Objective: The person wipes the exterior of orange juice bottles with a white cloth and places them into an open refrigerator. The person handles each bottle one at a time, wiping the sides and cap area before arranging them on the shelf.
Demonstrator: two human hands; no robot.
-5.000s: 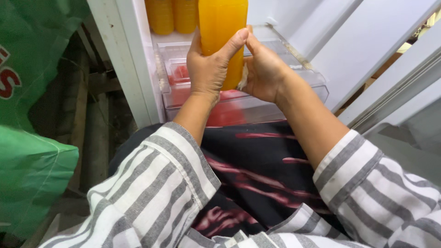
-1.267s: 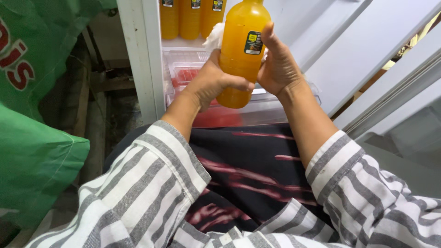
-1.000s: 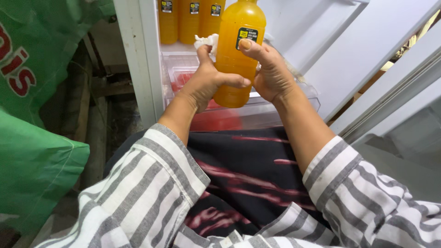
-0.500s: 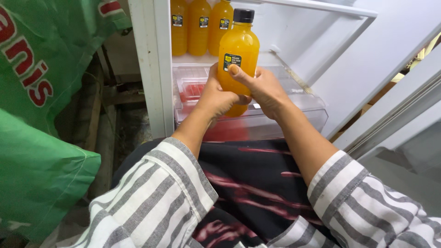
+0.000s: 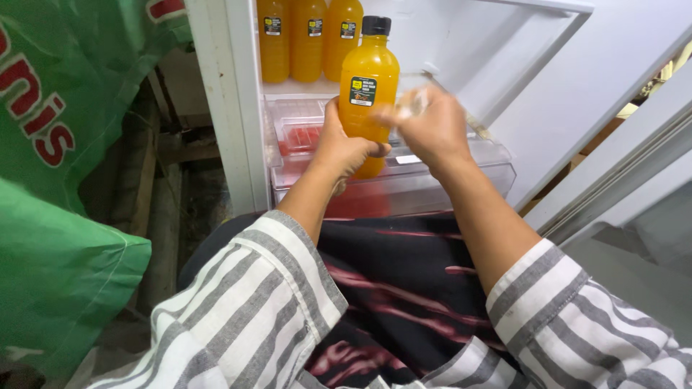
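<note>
Fingers: left hand (image 5: pixel 344 148) has its fingers clamped around the lower half of the orange bottle (image 5: pixel 368 86); right hand (image 5: pixel 427 126) is blurred, so whether its fingers are apart or together I cannot tell.
Sleeves: grey-and-white striped cuffs on both arms, nearest the camera, over dark patterned cloth.
Bottle: upright, black cap on top, small dark label facing us, held just in front of the open fridge.
Drawer: clear plastic drawer (image 5: pixel 461 180) right behind the hands, something red inside.
Shelf: three more orange bottles (image 5: pixel 308 39) standing in a row further back.
Left side: green bag (image 5: pixel 58 266) beside the fridge.
</note>
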